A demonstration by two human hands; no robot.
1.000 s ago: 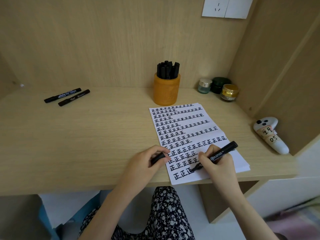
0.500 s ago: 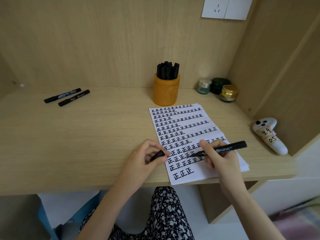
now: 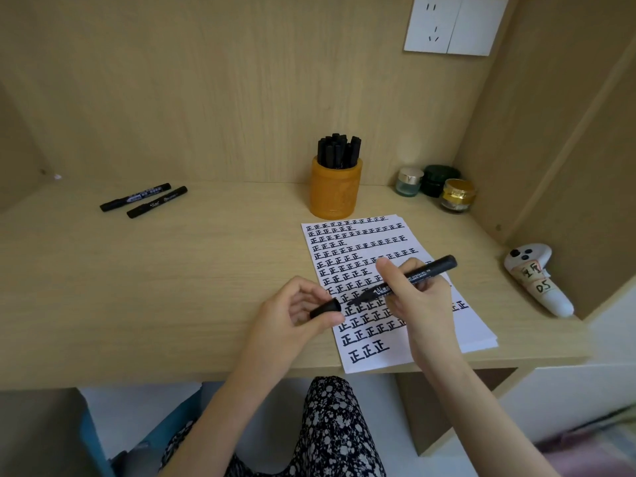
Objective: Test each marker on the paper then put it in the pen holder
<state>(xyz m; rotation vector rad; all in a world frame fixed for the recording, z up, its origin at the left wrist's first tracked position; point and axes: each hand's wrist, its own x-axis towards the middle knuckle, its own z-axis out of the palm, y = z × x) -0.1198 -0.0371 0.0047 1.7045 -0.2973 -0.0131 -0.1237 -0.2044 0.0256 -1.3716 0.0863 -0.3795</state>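
Observation:
My right hand [image 3: 418,297] grips a black marker [image 3: 423,273] lifted above the white paper [image 3: 364,242], its bare tip pointing left at the cap. My left hand [image 3: 292,315] pinches the black cap [image 3: 325,308], whose open end sits just short of the tip. The paper is covered with rows of black characters. An orange pen holder [image 3: 332,192] with several black markers stands behind the paper. Two more black markers [image 3: 136,197] [image 3: 156,202] lie at the far left of the desk.
Three small jars [image 3: 435,189] stand at the back right corner. A white controller [image 3: 537,280] lies by the right wall. The wooden desk [image 3: 172,287] is boxed in by back and side panels. My patterned lap shows below the front edge.
My right hand lifted the marker off the bottom row and turned it level, tip to the left. My left hand brought the cap up toward the tip.

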